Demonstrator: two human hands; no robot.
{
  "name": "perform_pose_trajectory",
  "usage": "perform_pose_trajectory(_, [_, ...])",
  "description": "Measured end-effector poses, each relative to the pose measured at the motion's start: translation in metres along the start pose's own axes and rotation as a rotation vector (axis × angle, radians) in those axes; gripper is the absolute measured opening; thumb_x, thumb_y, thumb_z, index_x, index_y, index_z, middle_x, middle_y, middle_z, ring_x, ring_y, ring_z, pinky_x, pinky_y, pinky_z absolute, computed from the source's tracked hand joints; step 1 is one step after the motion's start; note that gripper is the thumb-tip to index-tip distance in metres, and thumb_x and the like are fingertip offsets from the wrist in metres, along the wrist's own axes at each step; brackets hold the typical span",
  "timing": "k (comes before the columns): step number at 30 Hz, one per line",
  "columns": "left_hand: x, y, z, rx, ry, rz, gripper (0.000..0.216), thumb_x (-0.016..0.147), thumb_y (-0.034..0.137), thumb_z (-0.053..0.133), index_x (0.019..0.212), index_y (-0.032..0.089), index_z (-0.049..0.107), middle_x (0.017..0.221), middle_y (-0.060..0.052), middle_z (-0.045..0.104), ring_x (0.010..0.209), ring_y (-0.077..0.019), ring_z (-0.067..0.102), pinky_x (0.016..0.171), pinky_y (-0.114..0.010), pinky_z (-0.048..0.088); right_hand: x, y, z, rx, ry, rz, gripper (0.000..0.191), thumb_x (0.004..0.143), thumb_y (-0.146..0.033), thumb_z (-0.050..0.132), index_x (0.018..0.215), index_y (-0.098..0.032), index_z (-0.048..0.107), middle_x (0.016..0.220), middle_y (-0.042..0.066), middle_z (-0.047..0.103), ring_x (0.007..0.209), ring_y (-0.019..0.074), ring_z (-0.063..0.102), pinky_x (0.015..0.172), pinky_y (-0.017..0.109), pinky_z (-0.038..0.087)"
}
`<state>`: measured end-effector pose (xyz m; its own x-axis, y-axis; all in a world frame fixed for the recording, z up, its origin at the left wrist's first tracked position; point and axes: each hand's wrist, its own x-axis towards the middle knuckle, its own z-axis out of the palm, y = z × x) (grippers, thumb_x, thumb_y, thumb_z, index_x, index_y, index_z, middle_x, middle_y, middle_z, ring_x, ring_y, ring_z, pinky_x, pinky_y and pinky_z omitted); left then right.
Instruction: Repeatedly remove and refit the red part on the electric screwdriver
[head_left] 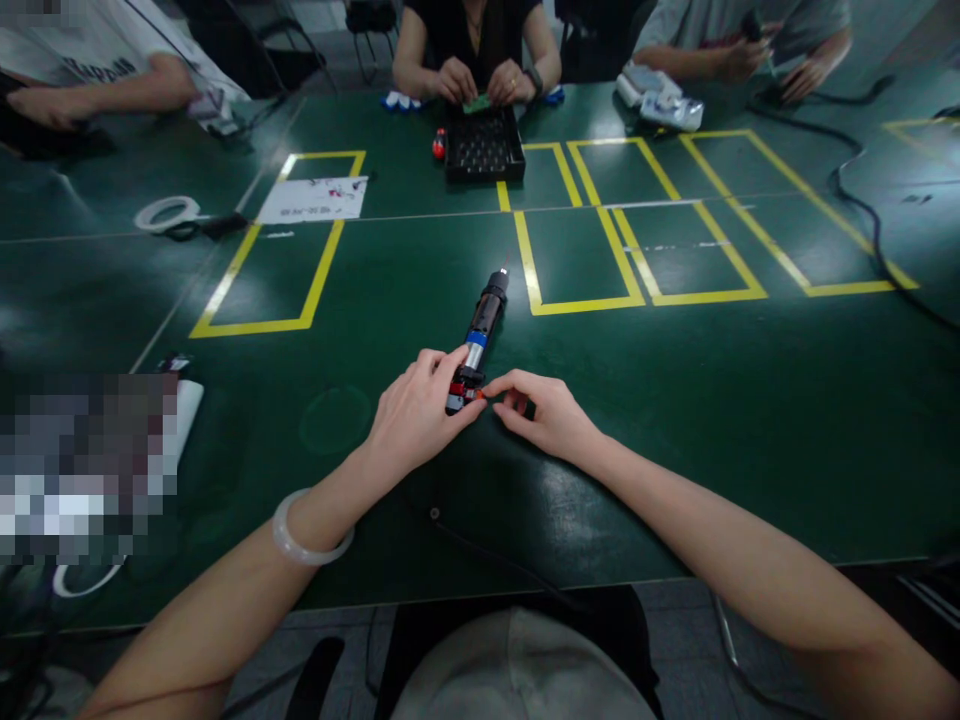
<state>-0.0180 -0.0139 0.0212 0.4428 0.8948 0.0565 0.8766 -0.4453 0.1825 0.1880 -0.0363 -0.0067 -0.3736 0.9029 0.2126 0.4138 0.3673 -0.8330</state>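
On the green table lies a slim black cylindrical device (pixel 486 310) with a blue band, a silver section and a thin tip pointing away from me. My left hand (pixel 416 400) is closed over its near end, fingers on top and thumb along the lower side. Small red and grey parts (pixel 456 398) show beneath those fingers. A tiny orange part (pixel 481 395) sits by the left thumb tip. My right hand (pixel 544 410) is curled in a pinch, its index fingertip at the orange part; what lies between the fingertips is too small to make out.
Yellow tape rectangles (pixel 589 305) mark the table. Beyond them stand a black tray (pixel 485 150) and a red object (pixel 439 145). A paper sheet (pixel 313 200) and white tape roll (pixel 166 213) lie left. A cable (pixel 862 200) runs right. Several people sit opposite.
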Motion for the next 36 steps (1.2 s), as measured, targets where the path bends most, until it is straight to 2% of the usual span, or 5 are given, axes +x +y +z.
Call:
perform_pose_trajectory(3, [0.001,0.0,-0.003,0.045,-0.02,-0.003,0.061,0.091,0.051,0.054,0.145,0.026,0.041,0.12,-0.01,0.055,0.099,-0.0261,0.062,0.076,-0.034,0.051,-0.001,0.001,0.001,0.037,-0.048,0.005,0.018,0.087,-0.016,0.058,0.105,-0.02,0.061,0.082,0.0,0.064,0.069,0.0128,0.059,0.067,0.027,0.049])
perform_pose_trajectory(9, [0.001,0.002,-0.005,0.207,-0.002,0.026,0.061,0.093,0.051,0.051,0.146,0.022,0.042,0.119,-0.015,0.056,0.1,-0.0302,0.058,0.079,-0.039,0.048,-0.001,0.002,0.001,0.086,-0.076,-0.05,0.022,0.087,-0.014,0.057,0.108,-0.019,0.057,0.106,0.006,0.063,0.081,0.0143,0.061,0.069,0.028,0.05])
perform_pose_trajectory(13, [0.005,-0.01,-0.008,0.269,-0.003,-0.016,0.062,0.093,0.052,0.05,0.146,0.02,0.042,0.122,-0.017,0.055,0.101,-0.0323,0.058,0.083,-0.042,0.047,0.0,0.003,-0.003,0.079,-0.055,-0.03,0.019,0.089,-0.016,0.056,0.107,-0.02,0.057,0.103,0.005,0.061,0.079,0.014,0.06,0.068,0.027,0.05])
perform_pose_trajectory(29, [0.019,-0.149,-0.032,0.299,0.028,-0.492,0.078,0.091,0.067,0.036,0.147,0.013,0.04,0.132,-0.026,0.047,0.115,-0.0439,0.052,0.088,-0.057,0.047,0.0,0.007,-0.007,0.096,-0.008,0.001,0.017,0.09,-0.016,0.055,0.107,-0.018,0.06,0.091,0.003,0.059,0.074,0.0117,0.056,0.065,0.024,0.047])
perform_pose_trajectory(36, [0.012,-0.172,-0.026,0.378,0.205,-0.562,0.063,0.093,0.052,0.043,0.138,0.009,0.046,0.129,-0.023,0.052,0.113,-0.0371,0.053,0.092,-0.051,0.045,0.001,0.004,-0.008,0.087,-0.019,0.009,0.017,0.09,-0.016,0.055,0.106,-0.017,0.06,0.094,0.004,0.061,0.075,0.0122,0.057,0.065,0.025,0.047])
